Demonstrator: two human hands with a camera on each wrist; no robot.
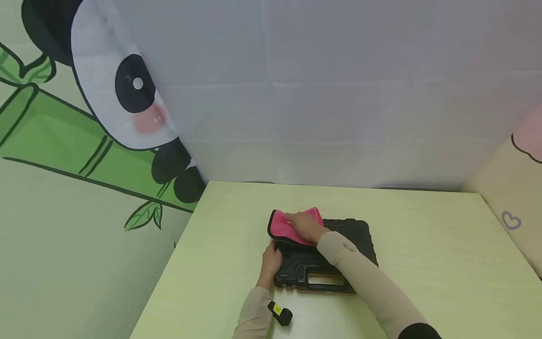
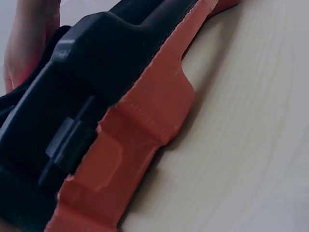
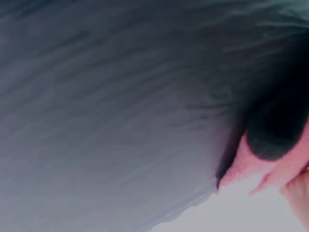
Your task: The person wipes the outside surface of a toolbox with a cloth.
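A black tool case (image 1: 296, 264) with an orange lower half (image 2: 140, 111) lies flat on the table, its handle toward me. My left hand (image 1: 271, 260) holds the case by its left edge; its fingers are mostly out of the left wrist view. Across the far left part of the lid is a pink cloth (image 1: 280, 225) with a black border. My right hand (image 1: 306, 227) grips this cloth against the lid. The cloth (image 3: 251, 169) looks bunched in the right wrist view, where most of the hand is cut off.
The case stands on a pale wooden table (image 1: 423, 245). A small black device with a yellow label (image 1: 277, 310) is at my left wrist. A white sheet (image 1: 330, 113) hangs behind the table, and a wall with a panda and bamboo picture (image 1: 101, 155) borders the left.
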